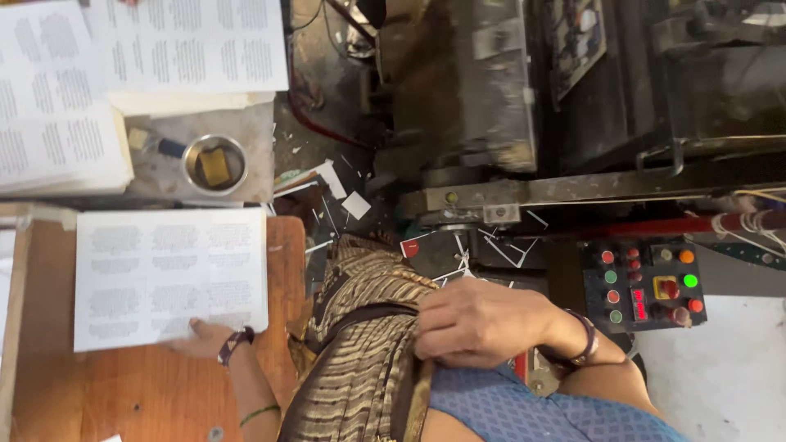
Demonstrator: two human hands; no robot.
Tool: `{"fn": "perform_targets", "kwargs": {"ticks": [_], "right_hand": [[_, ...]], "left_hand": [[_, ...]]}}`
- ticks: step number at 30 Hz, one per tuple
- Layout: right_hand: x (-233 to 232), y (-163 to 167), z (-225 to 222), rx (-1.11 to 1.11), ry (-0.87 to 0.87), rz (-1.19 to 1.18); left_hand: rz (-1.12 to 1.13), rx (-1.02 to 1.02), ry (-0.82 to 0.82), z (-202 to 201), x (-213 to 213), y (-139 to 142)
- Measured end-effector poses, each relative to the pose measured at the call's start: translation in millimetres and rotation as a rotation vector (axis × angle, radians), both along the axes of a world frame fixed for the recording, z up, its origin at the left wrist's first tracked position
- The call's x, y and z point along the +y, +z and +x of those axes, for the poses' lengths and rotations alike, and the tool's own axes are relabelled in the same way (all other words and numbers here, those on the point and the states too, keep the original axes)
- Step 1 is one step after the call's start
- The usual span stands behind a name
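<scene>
1. Head view looked straight down on one person's two hands at a wooden table (147,393) beside a dark press machine (524,90).
2. The left hand (205,337) lay flat, fingers spread, pressing the near edge of one printed sheet (170,277) on the table; it gripped nothing.
3. The right hand (483,321) rested half-curled against the striped brown cloth (368,327) at the person's waist; whether it pinched the fabric could not be told.
4. Each wrist wore one dark band (the left forearm also carried a thin green one).
5. Two stacks of printed sheets (57,98) sat at the far left, with one small metal bowl (214,164) just right of them, holding a yellowish block.
6. One control panel (643,282) with several red and green buttons stood to the right, near the right wrist.
7. Paper scraps (356,205) littered the floor between table and machine.
</scene>
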State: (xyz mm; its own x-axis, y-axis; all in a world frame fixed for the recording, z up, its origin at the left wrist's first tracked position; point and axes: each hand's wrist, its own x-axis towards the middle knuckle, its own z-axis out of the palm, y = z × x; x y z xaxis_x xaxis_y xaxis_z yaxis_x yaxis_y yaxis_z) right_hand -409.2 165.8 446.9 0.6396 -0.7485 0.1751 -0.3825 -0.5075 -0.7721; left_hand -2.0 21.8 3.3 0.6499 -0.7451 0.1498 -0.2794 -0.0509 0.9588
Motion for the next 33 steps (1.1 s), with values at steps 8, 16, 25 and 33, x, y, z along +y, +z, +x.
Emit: {"fn": "perform_targets", "kwargs": {"ticks": [8, 16, 25, 33], "right_hand": [[17.8, 45.3, -84.8, -0.391, 0.495, 0.215], [-67.2, -13.7, -126.1, -0.972, -0.379, -0.132], [-204.2, -106.8, -496.7, -0.691, -1.383, -0.164], [-250.9, -211.8, -552.4, 1.072, -1.256, 0.086]], "left_hand": [[0.204, 0.111, 0.049, 8.0, -7.4, 11.8], [0.191, -0.352, 0.15, -6.5, -32.4, 48.0], [-0.165, 0.386, -0.507, -187.2, -98.3, 53.3], [0.172, 0.639, -0.888, -324.4, -102.2, 82.7]]}}
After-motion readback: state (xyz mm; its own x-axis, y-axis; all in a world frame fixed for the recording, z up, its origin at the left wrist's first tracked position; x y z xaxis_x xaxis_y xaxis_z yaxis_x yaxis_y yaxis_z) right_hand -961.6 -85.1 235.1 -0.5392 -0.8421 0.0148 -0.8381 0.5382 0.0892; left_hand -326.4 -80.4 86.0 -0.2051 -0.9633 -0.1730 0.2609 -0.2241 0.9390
